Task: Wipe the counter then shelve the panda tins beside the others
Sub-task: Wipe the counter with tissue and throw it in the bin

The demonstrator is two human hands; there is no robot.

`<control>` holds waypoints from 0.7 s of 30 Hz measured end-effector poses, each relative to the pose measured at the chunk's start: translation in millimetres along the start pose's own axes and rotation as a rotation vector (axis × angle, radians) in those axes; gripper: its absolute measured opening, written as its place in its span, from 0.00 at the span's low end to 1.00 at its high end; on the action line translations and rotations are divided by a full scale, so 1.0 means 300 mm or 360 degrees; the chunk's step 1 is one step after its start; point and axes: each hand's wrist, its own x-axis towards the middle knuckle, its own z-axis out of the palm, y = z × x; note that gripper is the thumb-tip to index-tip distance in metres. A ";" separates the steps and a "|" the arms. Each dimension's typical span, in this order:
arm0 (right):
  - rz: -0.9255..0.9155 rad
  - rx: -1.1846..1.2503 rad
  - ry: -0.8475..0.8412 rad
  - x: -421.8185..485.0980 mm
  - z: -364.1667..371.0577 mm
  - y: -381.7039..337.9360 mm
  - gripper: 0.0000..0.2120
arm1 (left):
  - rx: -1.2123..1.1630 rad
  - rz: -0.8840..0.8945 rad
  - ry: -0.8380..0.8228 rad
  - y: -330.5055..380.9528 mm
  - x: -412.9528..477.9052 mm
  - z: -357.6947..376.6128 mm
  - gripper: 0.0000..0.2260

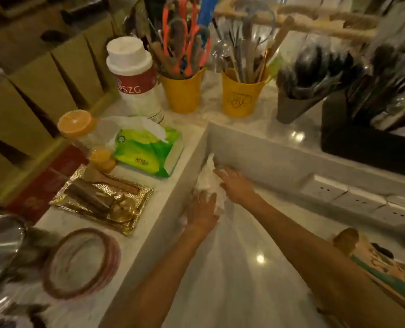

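The lower counter (239, 268) is a pale, shiny stone surface that fills the middle of the view, and its near part is cut off by the bottom edge. A raised ledge (149, 209) of the same stone runs along its left side and its far side, forming a corner. The room is dim and yellowish, and the far background is blurred, so the things hanging there cannot be named.

On the right a dark holder (367, 143) with utensils is smeared by motion and partly cut off. A colourful board (386, 275) at the right edge is only half visible. At the far left, cardboard boxes (43, 79) stand in a row. A metal lid (0, 245) in the bottom left is cut off too.

On the ledge stand two yellow cups (240, 98) full of brushes and tools, a white jar (135, 74) with a red label, a green tissue pack (149, 150) and a gold tray (102, 200).

No panda tins can be made out.

A white cloth (208, 178) lies crumpled in the corner of the lower counter, touching the ledge wall. The left hand (202, 213) presses flat on its near end, with the fingers spread. The right hand (235, 185) lies on its right side, also with the fingers extended; neither hand is closed around the cloth. Part of the cloth is hidden under both hands.
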 end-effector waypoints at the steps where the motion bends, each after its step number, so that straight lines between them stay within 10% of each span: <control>1: -0.0010 0.0025 -0.0006 0.026 0.004 -0.007 0.26 | 0.0014 -0.0029 -0.0041 0.004 0.013 0.017 0.31; 6: 0.0026 -0.0138 -0.0080 0.100 0.051 -0.054 0.27 | 0.0001 -0.0076 0.0175 -0.015 0.020 0.133 0.31; 13: 0.0138 0.0368 0.0673 0.032 -0.026 -0.079 0.03 | -0.0207 -0.0018 0.0411 -0.061 -0.043 0.134 0.26; 21: 0.0724 0.0963 0.0875 -0.315 0.066 0.124 0.12 | -0.0239 0.0035 0.0651 0.021 0.047 0.056 0.12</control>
